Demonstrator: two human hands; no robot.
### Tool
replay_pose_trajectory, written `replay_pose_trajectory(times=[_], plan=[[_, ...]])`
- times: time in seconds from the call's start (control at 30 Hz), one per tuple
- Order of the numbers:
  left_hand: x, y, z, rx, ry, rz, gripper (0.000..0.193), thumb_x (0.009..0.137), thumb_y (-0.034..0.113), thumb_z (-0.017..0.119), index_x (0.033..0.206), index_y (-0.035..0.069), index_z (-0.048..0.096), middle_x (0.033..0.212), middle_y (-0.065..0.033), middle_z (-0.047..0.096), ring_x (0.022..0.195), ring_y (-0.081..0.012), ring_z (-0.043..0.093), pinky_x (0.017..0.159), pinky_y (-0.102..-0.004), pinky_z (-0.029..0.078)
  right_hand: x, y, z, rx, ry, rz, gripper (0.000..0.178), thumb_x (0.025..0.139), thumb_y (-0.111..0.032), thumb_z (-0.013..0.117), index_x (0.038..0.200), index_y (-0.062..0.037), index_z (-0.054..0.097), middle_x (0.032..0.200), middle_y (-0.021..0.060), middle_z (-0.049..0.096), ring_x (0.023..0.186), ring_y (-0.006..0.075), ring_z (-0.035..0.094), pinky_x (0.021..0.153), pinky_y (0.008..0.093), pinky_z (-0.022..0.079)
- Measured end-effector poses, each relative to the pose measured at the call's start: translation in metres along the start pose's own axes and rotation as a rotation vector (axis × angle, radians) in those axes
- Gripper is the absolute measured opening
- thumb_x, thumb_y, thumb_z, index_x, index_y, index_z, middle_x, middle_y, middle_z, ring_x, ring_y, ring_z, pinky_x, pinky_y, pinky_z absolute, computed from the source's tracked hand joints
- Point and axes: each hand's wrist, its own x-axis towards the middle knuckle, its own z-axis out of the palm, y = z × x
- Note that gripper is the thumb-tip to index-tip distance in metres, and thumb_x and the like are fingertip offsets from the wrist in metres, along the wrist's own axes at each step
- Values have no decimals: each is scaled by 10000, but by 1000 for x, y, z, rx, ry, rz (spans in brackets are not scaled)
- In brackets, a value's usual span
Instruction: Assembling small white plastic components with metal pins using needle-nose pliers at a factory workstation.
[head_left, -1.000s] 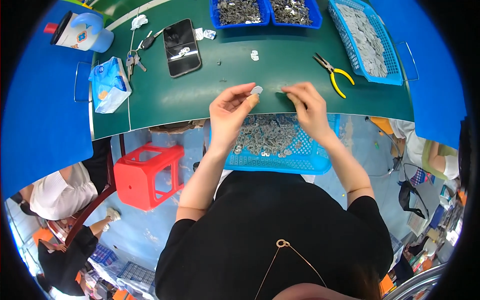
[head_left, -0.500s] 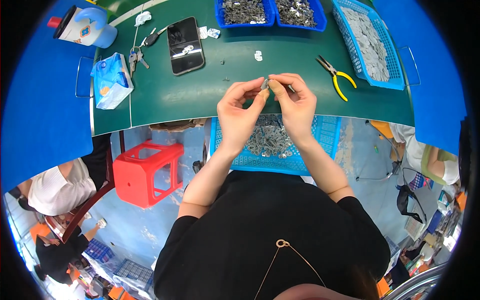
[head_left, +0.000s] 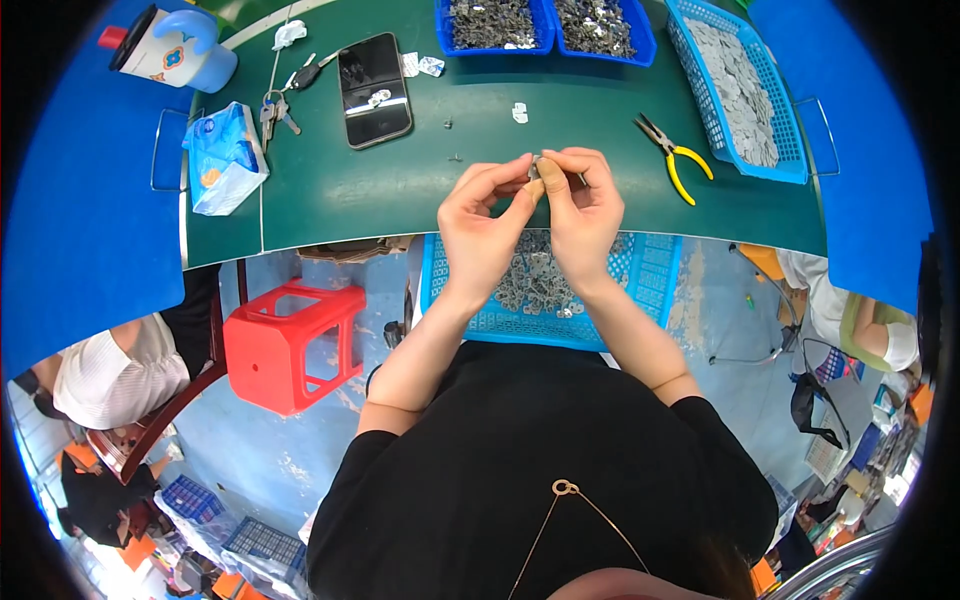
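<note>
Thumb and fingers of my left hand [head_left: 483, 220] pinch a small grey metal piece [head_left: 535, 171] over the front edge of the green table. My right hand [head_left: 583, 215] grips the same piece from the other side, so the fingertips of both hands meet and cover most of it. Below my wrists, a light blue basket [head_left: 640, 320] holds a heap of small metal pieces [head_left: 535, 280]. Pliers with yellow handles [head_left: 688, 170] lie on the table to the right of my hands.
Two dark blue bins [head_left: 552, 48] of small dark parts stand at the back. A light blue basket [head_left: 740, 160] of flat grey pieces is at the right. Phone [head_left: 375, 90], keys [head_left: 275, 115], tissue pack [head_left: 225, 160] and tumbler [head_left: 175, 50] occupy the left. A red stool [head_left: 275, 350] stands beside me.
My right hand has drawn slightly inward and its fingers have shifted around the metal piece. My left hand stays nearly in place. At the lower left, another person has changed posture.
</note>
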Motion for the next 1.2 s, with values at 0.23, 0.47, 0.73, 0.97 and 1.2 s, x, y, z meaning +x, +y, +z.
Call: replay_pose_trajectory(times=[0.23, 0.47, 0.73, 0.97, 1.2], plan=[[1, -2, -14, -126, -55, -45, 273, 823, -66, 626, 1090, -13, 653, 1001, -79, 589, 887, -134, 608, 797, -234, 505, 10, -12, -13, 166, -184, 249, 71, 842, 20, 640, 911, 25, 621, 950, 98, 635, 826, 139, 614, 724, 253, 507], [38, 0, -58, 972, -47, 320, 425, 740, 112, 730, 1153, 105, 634, 965, -102, 588, 792, -259, 587, 713, -363, 477, 18, -3, -29, 141, -23, 236, 80, 824, 26, 647, 901, 36, 626, 851, 102, 653, 729, 140, 608, 684, 254, 497], [48, -8, -75, 947, -174, 400, 204, 772, 53, 686, 976, 62, 692, 855, -85, 628, 809, -249, 610, 729, -342, 481, 20, 1, -22, 186, 3, 213, 91, 826, 20, 651, 911, 41, 627, 864, 106, 656, 726, 146, 614, 693, 259, 501], [15, 12, -23, -204, -142, -163, 229, 853, 14, 646, 1071, -35, 592, 974, -150, 677, 905, -172, 651, 795, -265, 507, 13, -5, 0, 232, 113, 93, 96, 830, 30, 647, 923, 41, 627, 904, 122, 658, 767, 160, 640, 722, 261, 518], [5, -5, -6, -612, -53, -375, 195, 861, 69, 658, 1021, 1, 568, 944, -146, 687, 812, -158, 658, 709, -248, 525, 3, -5, 5, 182, 113, -102, 106, 831, 53, 639, 932, 26, 630, 1004, 149, 642, 847, 166, 640, 758, 270, 534]])
